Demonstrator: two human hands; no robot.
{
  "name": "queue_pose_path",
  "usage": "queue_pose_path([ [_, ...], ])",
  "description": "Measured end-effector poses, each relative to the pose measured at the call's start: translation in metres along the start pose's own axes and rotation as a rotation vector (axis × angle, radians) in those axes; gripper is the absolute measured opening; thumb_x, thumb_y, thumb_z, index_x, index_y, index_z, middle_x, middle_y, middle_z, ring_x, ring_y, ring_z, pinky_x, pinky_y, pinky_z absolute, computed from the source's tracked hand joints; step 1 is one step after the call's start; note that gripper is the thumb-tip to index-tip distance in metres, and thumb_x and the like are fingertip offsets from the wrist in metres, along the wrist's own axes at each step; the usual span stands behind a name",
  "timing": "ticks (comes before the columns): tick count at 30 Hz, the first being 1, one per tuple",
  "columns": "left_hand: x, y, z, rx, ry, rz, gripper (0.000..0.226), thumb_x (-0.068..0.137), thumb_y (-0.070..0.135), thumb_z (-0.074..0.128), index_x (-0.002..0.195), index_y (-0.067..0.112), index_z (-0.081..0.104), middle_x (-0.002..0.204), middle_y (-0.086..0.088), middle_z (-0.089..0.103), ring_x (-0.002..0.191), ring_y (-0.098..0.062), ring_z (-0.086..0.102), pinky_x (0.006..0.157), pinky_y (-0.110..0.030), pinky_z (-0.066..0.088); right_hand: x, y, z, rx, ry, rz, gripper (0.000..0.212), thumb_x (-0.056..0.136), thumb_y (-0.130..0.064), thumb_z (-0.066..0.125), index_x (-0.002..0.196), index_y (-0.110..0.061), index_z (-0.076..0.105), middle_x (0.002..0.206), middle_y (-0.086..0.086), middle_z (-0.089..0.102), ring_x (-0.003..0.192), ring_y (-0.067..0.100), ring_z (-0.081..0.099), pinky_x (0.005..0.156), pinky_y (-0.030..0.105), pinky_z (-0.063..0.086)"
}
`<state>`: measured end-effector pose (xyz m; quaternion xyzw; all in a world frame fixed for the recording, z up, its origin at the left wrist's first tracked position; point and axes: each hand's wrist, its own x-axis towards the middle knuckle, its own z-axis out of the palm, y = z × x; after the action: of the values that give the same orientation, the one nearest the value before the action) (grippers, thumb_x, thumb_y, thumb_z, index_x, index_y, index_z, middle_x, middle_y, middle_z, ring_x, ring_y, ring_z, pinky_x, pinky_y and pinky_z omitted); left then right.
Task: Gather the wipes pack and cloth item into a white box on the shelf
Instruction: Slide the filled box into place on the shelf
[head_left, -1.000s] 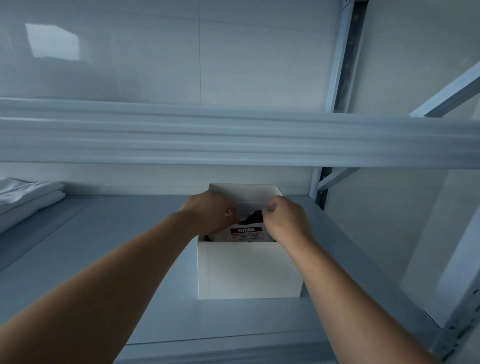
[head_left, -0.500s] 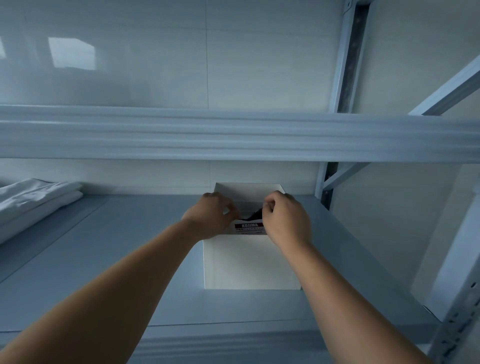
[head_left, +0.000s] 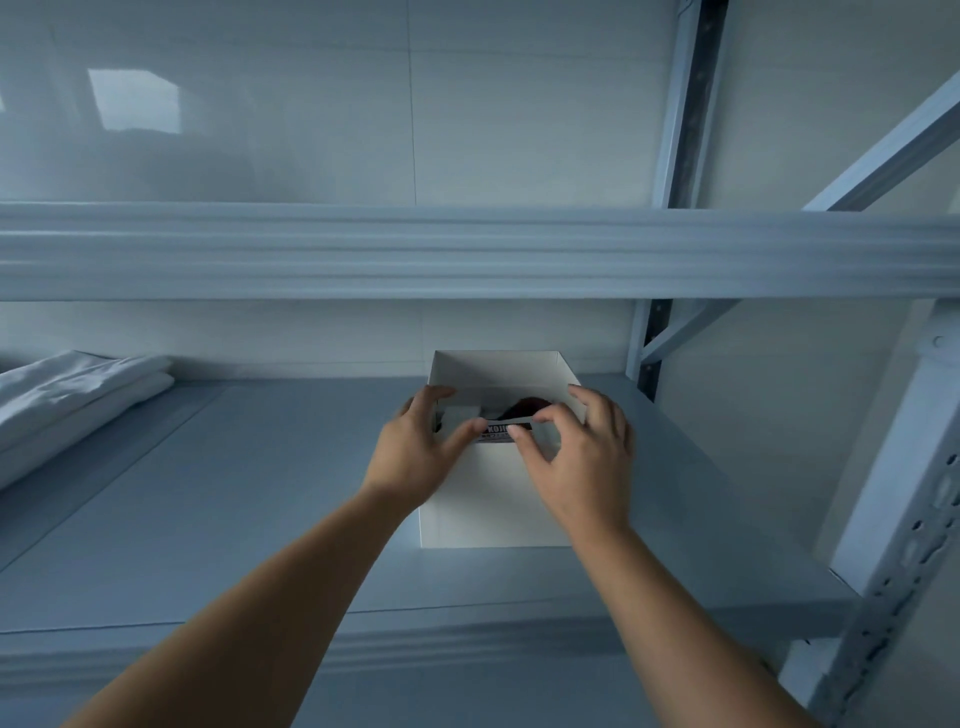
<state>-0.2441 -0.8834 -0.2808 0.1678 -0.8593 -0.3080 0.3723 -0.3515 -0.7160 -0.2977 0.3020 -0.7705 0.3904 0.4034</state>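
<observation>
Noting hand positions first: left hand (head_left: 415, 452) curls over the near-left corner of the white box (head_left: 493, 509), fingers inside the rim and thumb along the near edge. Right hand (head_left: 584, 462) hovers half-curled at the near-right rim, thumb and forefinger close together at the top edge of the wipes pack (head_left: 500, 432); cannot tell whether they pinch it. The pack stands on edge just behind the near wall, its red-and-black label showing over the rim. The dark cloth item (head_left: 525, 407) sits behind it, inside the box. The box rests on the grey shelf (head_left: 234, 509), back from the front lip, well apart from the folded white fabric (head_left: 78, 400) at far left. Risks (judgement): the pack looks high in the box, so a fingertip catching its edge could lift it out. The cloth is loose and could be dragged over the rim the same way. The box looks light, so uneven downward pressure at one corner could tilt it or skid it along the shelf.
</observation>
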Motion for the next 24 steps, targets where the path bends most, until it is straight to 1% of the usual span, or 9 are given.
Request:
queue_pose_path([
  [2, -0.012, -0.002, 0.0, -0.047, 0.006, 0.032, 0.081, 0.07, 0.081, 0.058, 0.132, 0.03, 0.051, 0.13, 0.005, 0.059, 0.103, -0.005, 0.055, 0.078, -0.013, 0.039, -0.01, -0.001, -0.003, 0.052, -0.024, 0.063, 0.041, 0.078, -0.06, 0.07, 0.095, -0.023, 0.074, 0.133, 0.009, 0.054, 0.126, 0.032, 0.05, 0.096, 0.043, 0.048],
  [5, -0.02, -0.005, 0.004, -0.019, 0.015, 0.02, 0.079, 0.065, 0.073, 0.073, 0.13, 0.035, 0.052, 0.149, 0.001, 0.044, 0.121, -0.012, 0.053, 0.087, -0.022, 0.042, -0.024, -0.002, -0.009, 0.083, -0.116, 0.21, 0.055, 0.071, -0.059, 0.08, 0.115, -0.027, 0.068, 0.153, 0.013, 0.035, 0.14, 0.036, 0.035, 0.092, 0.038, 0.052],
  [8, -0.021, -0.004, 0.006, 0.028, 0.01, -0.035, 0.076, 0.062, 0.063, 0.083, 0.128, 0.036, 0.056, 0.159, -0.005, 0.031, 0.131, -0.022, 0.05, 0.094, -0.032, 0.046, -0.03, -0.002, -0.016, 0.135, -0.213, 0.4, 0.064, 0.065, -0.057, 0.085, 0.118, -0.028, 0.061, 0.161, 0.017, 0.022, 0.15, 0.034, 0.021, 0.099, 0.04, 0.048],
  [10, -0.023, -0.003, 0.007, 0.038, -0.008, -0.065, 0.074, 0.063, 0.058, 0.085, 0.127, 0.035, 0.057, 0.158, -0.007, 0.033, 0.127, -0.026, 0.053, 0.095, -0.034, 0.047, -0.03, -0.003, -0.018, 0.158, -0.258, 0.446, 0.07, 0.063, -0.054, 0.088, 0.119, -0.027, 0.056, 0.154, 0.017, 0.03, 0.145, 0.032, 0.031, 0.097, 0.039, 0.049],
  [12, -0.028, -0.001, 0.009, 0.058, -0.003, -0.058, 0.068, 0.066, 0.054, 0.085, 0.124, 0.032, 0.056, 0.146, -0.004, 0.046, 0.115, -0.028, 0.058, 0.086, -0.032, 0.048, -0.031, -0.004, -0.018, 0.162, -0.279, 0.463, 0.077, 0.061, -0.051, 0.089, 0.124, -0.026, 0.051, 0.139, 0.012, 0.044, 0.125, 0.03, 0.049, 0.086, 0.034, 0.049],
  [15, -0.035, 0.003, 0.014, 0.116, 0.039, -0.047, 0.056, 0.072, 0.048, 0.083, 0.118, 0.03, 0.057, 0.125, 0.0, 0.057, 0.095, -0.028, 0.061, 0.072, -0.029, 0.042, -0.03, -0.007, -0.019, 0.164, -0.279, 0.463, 0.082, 0.061, -0.051, 0.089, 0.127, -0.025, 0.048, 0.128, 0.008, 0.052, 0.11, 0.026, 0.054, 0.076, 0.029, 0.042],
  [18, -0.038, 0.004, 0.017, 0.143, 0.061, -0.049, 0.049, 0.074, 0.046, 0.082, 0.114, 0.03, 0.058, 0.121, 0.0, 0.058, 0.091, -0.028, 0.061, 0.071, -0.03, 0.043, -0.032, -0.006, -0.02, 0.207, -0.25, 0.464, 0.087, 0.061, -0.051, 0.09, 0.132, -0.029, 0.045, 0.127, 0.007, 0.052, 0.107, 0.027, 0.058, 0.074, 0.029, 0.045],
  [21, -0.039, 0.002, 0.02, 0.169, 0.094, -0.038, 0.047, 0.074, 0.046, 0.082, 0.111, 0.029, 0.059, 0.119, 0.002, 0.06, 0.089, -0.027, 0.062, 0.071, -0.033, 0.048, -0.036, -0.003, -0.018, 0.251, -0.188, 0.462, 0.099, 0.06, -0.05, 0.091, 0.143, -0.029, 0.041, 0.13, 0.005, 0.053, 0.114, 0.023, 0.057, 0.082, 0.03, 0.048],
  [24, -0.04, 0.0, 0.02, 0.196, 0.131, -0.032, 0.045, 0.071, 0.046, 0.084, 0.104, 0.027, 0.059, 0.11, 0.002, 0.063, 0.084, -0.026, 0.061, 0.066, -0.033, 0.048, -0.039, 0.0, -0.015, 0.25, -0.161, 0.452, 0.089, 0.059, -0.049, 0.091, 0.133, -0.026, 0.047, 0.122, 0.004, 0.056, 0.109, 0.025, 0.06, 0.078, 0.03, 0.048],
])
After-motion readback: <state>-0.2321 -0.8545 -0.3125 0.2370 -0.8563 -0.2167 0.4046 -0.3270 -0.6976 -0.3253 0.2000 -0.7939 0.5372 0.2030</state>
